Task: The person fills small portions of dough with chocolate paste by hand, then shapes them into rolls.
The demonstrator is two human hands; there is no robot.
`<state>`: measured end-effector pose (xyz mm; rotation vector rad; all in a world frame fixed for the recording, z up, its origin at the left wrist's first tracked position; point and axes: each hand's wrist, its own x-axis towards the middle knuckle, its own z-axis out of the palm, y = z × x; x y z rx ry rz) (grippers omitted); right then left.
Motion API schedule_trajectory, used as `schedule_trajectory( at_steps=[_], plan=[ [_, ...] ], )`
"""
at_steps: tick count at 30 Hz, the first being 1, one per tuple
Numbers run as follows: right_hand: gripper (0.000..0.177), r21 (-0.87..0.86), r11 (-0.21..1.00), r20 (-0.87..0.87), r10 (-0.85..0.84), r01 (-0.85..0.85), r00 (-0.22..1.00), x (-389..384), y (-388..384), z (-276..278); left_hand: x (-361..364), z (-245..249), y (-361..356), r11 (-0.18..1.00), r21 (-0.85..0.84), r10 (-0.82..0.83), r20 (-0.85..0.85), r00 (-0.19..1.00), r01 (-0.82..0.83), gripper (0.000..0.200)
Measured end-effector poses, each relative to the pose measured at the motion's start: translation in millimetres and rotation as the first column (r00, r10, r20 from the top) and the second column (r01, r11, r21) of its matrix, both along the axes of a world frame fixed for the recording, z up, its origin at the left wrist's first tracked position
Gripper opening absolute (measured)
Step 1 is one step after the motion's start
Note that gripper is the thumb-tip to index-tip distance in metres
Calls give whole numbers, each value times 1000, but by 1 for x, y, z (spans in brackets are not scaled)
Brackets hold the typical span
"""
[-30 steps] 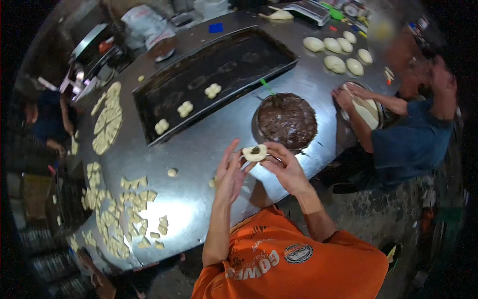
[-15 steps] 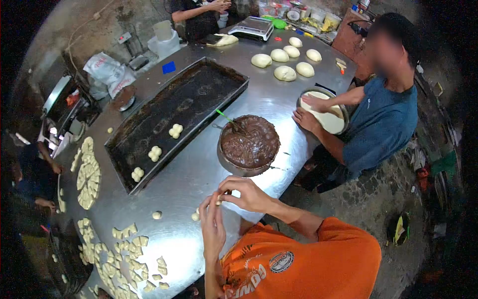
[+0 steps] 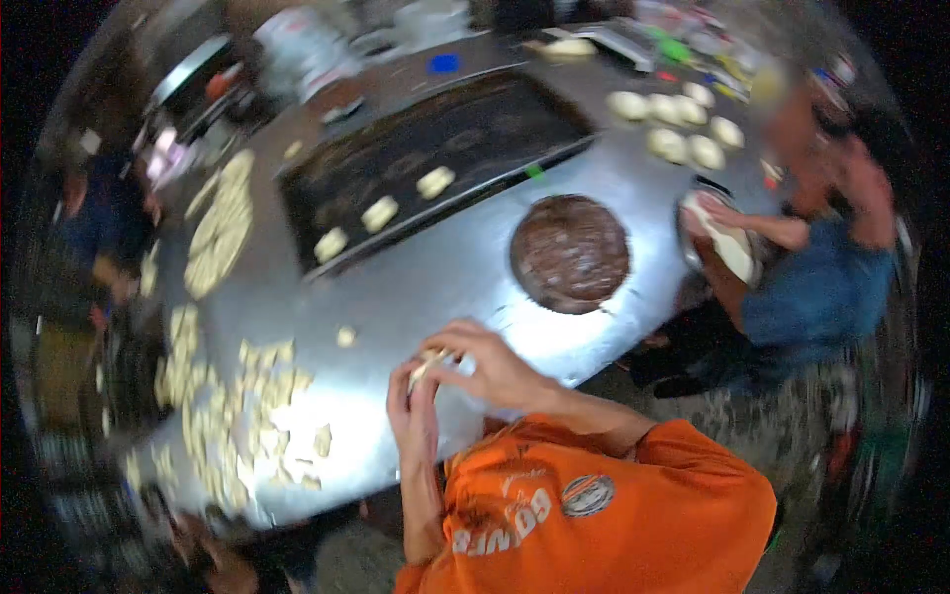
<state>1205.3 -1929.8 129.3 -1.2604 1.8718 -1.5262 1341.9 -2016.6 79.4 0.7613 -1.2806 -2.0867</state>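
Over the near edge of the metal table, my left hand [image 3: 417, 411] and my right hand [image 3: 487, 364] meet, both closed. A small pale piece of dough [image 3: 429, 367] is pinched between their fingertips, partly hidden and blurred. One loose dough ball [image 3: 346, 337] rests on the table just beyond my left hand. Further off, a round pot of brown chocolate-like filling [image 3: 571, 252] stands ahead of my right hand. Cut dough pieces [image 3: 267, 401] lie scattered to the left.
A long dark baking tray [image 3: 435, 129] holds three dough clusters along its near side. A cut dough round [image 3: 223, 233] lies left of it. Several large dough balls [image 3: 668, 147] sit at the back right. A co-worker [image 3: 811, 287] presses dough in a round pan [image 3: 734, 247].
The view has swung, shifting the table's contents rightward and upward. My hands have come closer together around the dough, which shows more. The co-worker's hands remain at the pan.
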Motion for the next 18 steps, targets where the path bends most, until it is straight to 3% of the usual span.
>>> schedule_trajectory(
  at_steps=[2, 6, 8, 10, 12, 18],
  plan=[
    [18, 53, 994, 106, 92, -98, 990, 4, -7, 1, 8, -8, -11, 1000, -19, 3, -58, 998, -4, 21],
    [18, -62, 982, -128, 171, -180, 977, 22, -29, 4, 22, -8, -20, 993, 53, 119, -229, 966, -109, 14],
    [17, -12, 976, -232, 210, -218, 950, 26, -36, 3, 29, -16, -23, 987, 54, 161, -245, 956, -153, 13],
    [17, 46, 962, -133, 274, -271, 952, 24, -44, 2, 33, -10, -20, 985, 53, 172, -271, 947, -164, 12],
    [17, 105, 943, -39, 320, -314, 947, 28, -51, 1, 37, 6, -16, 946, 237, 285, -290, 914, -219, 9],
    [14, 14, 936, -191, 348, -352, 918, 53, -67, 2, 52, -5, -26, 917, 89, 396, -324, 859, -389, 17]
  ],
)
